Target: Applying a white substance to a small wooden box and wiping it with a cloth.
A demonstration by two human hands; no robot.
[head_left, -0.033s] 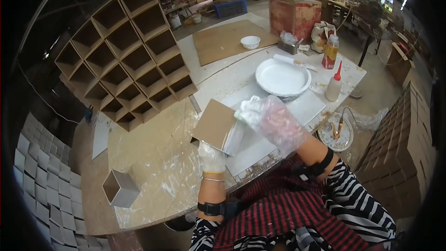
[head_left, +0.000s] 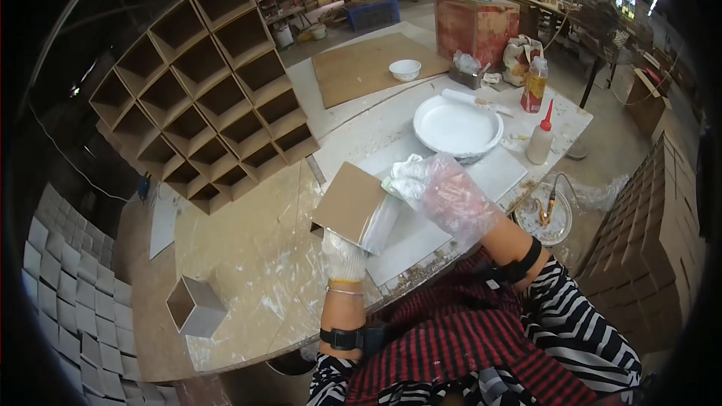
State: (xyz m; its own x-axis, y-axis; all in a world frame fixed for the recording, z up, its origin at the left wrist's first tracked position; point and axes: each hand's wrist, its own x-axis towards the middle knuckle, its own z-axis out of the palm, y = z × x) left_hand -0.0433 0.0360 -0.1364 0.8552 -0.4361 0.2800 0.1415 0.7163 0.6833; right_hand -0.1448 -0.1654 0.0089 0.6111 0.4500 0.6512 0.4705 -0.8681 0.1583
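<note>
Table [head_left: 256,278], pale, white-smeared. Lattice shelf [head_left: 197,98] standing at its far-left edge. Round basin [head_left: 432,98] of white liquid toward right edge. Open-ended brown box [head_left: 348,194] above front edge's middle, tilted, between both hands. Right hand [head_left: 436,188], gloved, plastic-sleeved: curled fingers just at box's right edge; whether clamped, cannot tell. Left hand [head_left: 343,254], gloved: at box's near edge, fingers hidden behind box; grip, cannot tell.
</note>
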